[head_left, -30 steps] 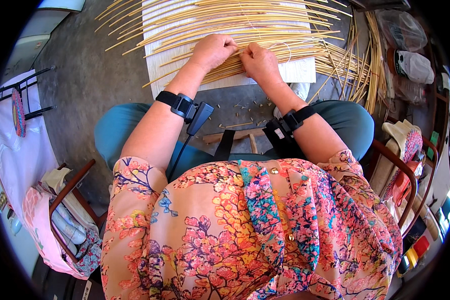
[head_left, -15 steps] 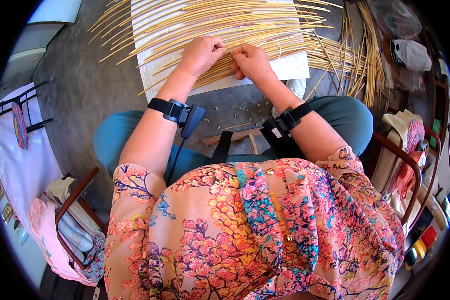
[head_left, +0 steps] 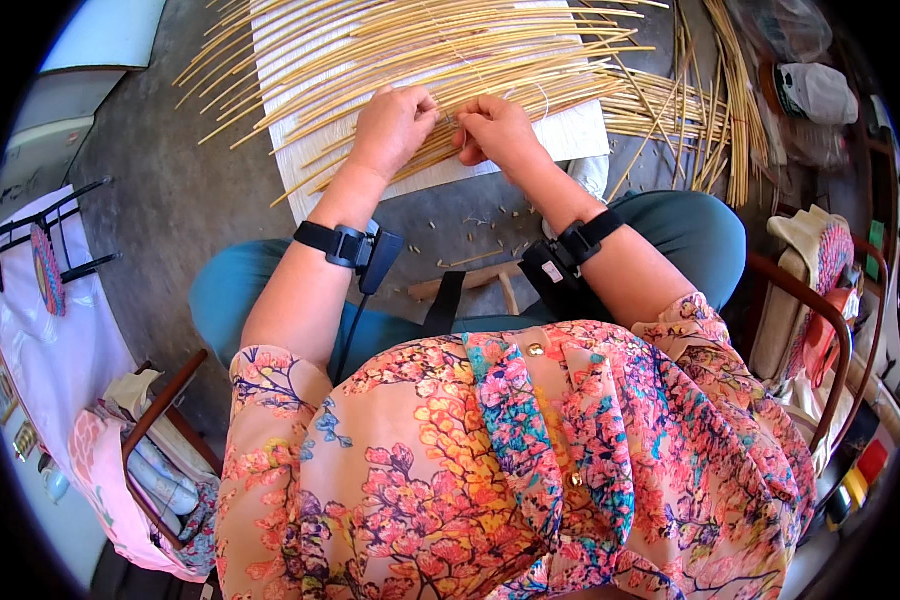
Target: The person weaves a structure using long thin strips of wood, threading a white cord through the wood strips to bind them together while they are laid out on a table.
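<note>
Thin yellow stalks (head_left: 370, 60) lie side by side on a white board or sheet (head_left: 578, 135), with a line of pale string (head_left: 457, 47) running across them. My left hand (head_left: 395, 128) is closed over the near stalks, fingers curled; what its fingertips hold is hidden. Just to its right, my right hand (head_left: 497, 133) pinches with thumb and forefinger, and a bit of white thread shows near them. A loose loop of white string (head_left: 546, 98) curves out beyond the right hand. Both hands rest close together at the near edge of the row of stalks.
More loose stalks (head_left: 735, 120) lie in a bundle at the right. Wood pieces (head_left: 470, 278) and small cut bits are on the grey floor between my knees. Chairs with wooden arms stand at the left (head_left: 165, 405) and right (head_left: 820, 310).
My hands have drawn slightly apart, the left shifting a little left. The stalks sit slightly higher in view, and the string line across them shows more clearly.
</note>
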A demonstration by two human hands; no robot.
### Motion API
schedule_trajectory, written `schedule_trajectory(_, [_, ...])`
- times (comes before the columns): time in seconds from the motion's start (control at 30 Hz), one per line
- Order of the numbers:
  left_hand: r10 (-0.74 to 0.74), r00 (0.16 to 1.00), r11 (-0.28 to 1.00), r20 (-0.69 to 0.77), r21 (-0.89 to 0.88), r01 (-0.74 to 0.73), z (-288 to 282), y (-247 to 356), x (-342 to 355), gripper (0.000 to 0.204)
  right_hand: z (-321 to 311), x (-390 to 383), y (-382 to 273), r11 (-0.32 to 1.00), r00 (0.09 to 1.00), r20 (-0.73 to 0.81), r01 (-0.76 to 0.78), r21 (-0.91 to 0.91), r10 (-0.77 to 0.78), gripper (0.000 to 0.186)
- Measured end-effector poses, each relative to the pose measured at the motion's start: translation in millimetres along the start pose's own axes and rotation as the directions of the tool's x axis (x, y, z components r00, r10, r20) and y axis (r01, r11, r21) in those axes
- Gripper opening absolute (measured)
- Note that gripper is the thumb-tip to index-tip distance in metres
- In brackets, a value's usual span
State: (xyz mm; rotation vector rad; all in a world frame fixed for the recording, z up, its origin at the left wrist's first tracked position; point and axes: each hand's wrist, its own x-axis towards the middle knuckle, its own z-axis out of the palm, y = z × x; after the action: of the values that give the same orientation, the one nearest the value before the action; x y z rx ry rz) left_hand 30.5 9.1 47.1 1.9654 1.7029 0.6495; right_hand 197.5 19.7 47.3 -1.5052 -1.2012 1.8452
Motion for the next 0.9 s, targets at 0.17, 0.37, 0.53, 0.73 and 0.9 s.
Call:
schedule_trajectory(0.17, [0.087, 0.99, 0.995, -0.113, 0.049, -0.082, -3, 9, -10, 0.006, 4, -7, -6, 0.964, 0.995, 0.031, -0.096, 0.25, 0.091, 0.022])
schedule_trajectory(0.37, [0.152, 0.965, 0.988, -0.214, 0.016, -0.152, 0, 24, -32, 0.013, 6, -22, -12, 0.92, 0.974, 0.039, -0.222, 0.324, 0.222, 0.024])
schedule_trajectory(0.53, [0.068, 0.985, 0.993, -0.161, -0.089, -0.083, -10, 33, -47, 0.017, 7, -38, -10, 0.906, 0.965, 0.035, -0.257, 0.335, 0.261, 0.022])
schedule_trajectory(0.73, [0.006, 0.996, 0.991, -0.088, -0.135, -0.018, -20, 40, -57, 0.019, 5, -49, -11, 0.892, 0.964, 0.029, -0.257, 0.371, 0.266, 0.02])
schedule_trajectory(0.9, [-0.004, 0.997, 0.989, -0.075, -0.146, -0.007, -22, 42, -59, 0.019, 5, -52, -11, 0.893, 0.964, 0.041, -0.259, 0.368, 0.262, 0.02])
